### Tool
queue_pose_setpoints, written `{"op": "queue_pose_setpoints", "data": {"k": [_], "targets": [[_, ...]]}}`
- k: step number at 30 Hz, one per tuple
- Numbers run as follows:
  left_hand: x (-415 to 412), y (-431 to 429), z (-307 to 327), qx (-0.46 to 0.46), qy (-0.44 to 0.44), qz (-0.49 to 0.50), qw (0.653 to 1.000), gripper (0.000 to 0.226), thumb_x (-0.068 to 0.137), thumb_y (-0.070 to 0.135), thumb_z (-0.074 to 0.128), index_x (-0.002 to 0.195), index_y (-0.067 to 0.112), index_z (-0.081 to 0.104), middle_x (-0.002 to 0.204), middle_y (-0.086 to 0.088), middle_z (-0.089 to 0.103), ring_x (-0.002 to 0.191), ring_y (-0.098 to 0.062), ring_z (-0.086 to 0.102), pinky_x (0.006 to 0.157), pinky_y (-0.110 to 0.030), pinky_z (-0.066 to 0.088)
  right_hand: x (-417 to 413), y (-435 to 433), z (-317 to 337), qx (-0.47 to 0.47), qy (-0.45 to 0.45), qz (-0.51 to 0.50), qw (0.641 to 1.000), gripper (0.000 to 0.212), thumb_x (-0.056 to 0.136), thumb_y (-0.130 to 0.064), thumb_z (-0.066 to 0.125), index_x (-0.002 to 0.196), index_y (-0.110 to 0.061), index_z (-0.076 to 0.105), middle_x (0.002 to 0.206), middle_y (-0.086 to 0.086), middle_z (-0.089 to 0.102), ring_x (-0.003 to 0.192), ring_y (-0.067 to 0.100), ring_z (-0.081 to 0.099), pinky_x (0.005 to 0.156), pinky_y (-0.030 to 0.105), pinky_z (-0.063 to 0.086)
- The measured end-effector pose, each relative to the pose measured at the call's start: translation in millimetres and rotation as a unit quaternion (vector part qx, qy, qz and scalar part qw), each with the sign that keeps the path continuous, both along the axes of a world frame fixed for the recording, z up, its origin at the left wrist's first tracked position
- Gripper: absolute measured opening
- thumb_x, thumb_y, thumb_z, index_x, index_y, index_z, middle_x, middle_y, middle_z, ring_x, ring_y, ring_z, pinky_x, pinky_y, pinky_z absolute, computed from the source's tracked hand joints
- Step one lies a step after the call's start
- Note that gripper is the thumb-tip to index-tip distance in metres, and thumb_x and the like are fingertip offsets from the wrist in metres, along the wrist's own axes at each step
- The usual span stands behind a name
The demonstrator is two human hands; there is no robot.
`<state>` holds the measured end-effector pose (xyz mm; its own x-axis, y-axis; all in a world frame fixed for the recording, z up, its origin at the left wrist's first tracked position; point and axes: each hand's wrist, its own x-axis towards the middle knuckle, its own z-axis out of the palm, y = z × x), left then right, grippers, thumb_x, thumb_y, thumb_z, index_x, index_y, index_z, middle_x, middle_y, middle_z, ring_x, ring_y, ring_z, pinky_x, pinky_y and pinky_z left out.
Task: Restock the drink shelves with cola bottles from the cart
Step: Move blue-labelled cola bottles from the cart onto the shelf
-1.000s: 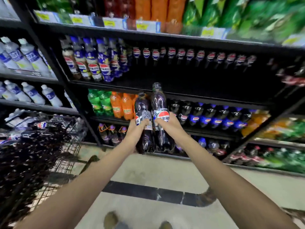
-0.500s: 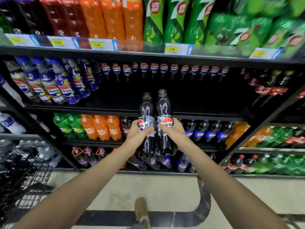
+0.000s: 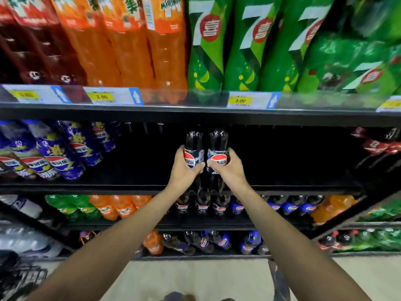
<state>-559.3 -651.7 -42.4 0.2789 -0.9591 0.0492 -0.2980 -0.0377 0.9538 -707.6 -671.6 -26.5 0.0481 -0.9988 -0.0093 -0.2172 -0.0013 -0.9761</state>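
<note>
Two dark cola bottles stand upright side by side in front of the dark middle shelf (image 3: pixel 282 187). My left hand (image 3: pixel 184 170) grips the left cola bottle (image 3: pixel 193 140) around its label. My right hand (image 3: pixel 227 170) grips the right cola bottle (image 3: pixel 218 137) the same way. Both bottles are held at the shelf's front edge, their lower halves hidden behind my hands and the shelf lip. Their caps reach into the dark gap under the upper shelf. The black wire cart (image 3: pixel 19 281) shows at the bottom left corner.
Blue-labelled cola bottles (image 3: pixel 54 157) lean at the left of the same shelf, red-labelled ones (image 3: pixel 377 144) at the right. Large orange (image 3: pixel 130 40) and green soda bottles (image 3: pixel 249 44) fill the shelf above. Lower shelves hold small mixed bottles (image 3: pixel 217 207). Pale floor lies below.
I have stepped closer to the shelves and raised both bottles up to the dark middle shelf. The cart has slipped almost out of view at the left.
</note>
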Motion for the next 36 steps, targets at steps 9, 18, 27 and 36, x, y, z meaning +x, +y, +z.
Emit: {"op": "queue_pose_setpoints", "data": {"k": [9,18,27,36], "targets": [[15.2,-31.6,-25.1,-0.029,0.028,-0.006,0.999,0.080,0.080,0.008,0.075,0.142,0.019,0.026,0.113,0.018,0.054,0.100,0.014,0.056,0.081,-0.002,0.041,14.6,-33.5,-24.2,-0.025,0.006,-0.018,1.000,0.043,0.073,-0.015,0.082,0.110,-0.025,0.061,0.093,-0.012,0.071,0.086,-0.002,0.067,0.079,0.016,0.051],[29.7,-41.2,-39.4,-0.036,0.020,-0.022,0.999,0.081,0.081,0.011,0.074,0.143,0.021,0.023,0.117,0.024,0.049,0.105,0.018,0.051,0.086,-0.002,0.041,29.7,-43.2,-34.4,-0.013,-0.022,-0.008,1.000,0.062,0.080,-0.014,0.076,0.135,-0.019,0.049,0.111,-0.007,0.067,0.104,0.006,0.064,0.096,0.029,0.050],[36.5,-27.1,-67.6,0.049,-0.045,-0.050,0.997,0.089,0.083,0.011,0.074,0.148,0.009,0.012,0.151,-0.009,0.027,0.140,-0.022,0.029,0.116,-0.039,0.028,17.8,-32.7,-64.1,0.041,0.071,0.064,0.995,0.074,0.084,-0.012,0.072,0.146,-0.016,0.031,0.138,-0.001,0.050,0.128,0.014,0.046,0.100,0.024,0.034],[31.2,-35.2,-84.6,0.009,-0.086,0.022,0.996,0.071,0.085,0.022,0.073,0.141,0.011,0.030,0.142,-0.004,0.042,0.131,-0.018,0.041,0.099,-0.026,0.034,24.9,-48.3,-86.4,-0.001,0.109,-0.015,0.994,0.067,0.084,-0.026,0.075,0.142,-0.014,0.043,0.138,0.002,0.054,0.130,0.017,0.045,0.097,0.019,0.031]]}}
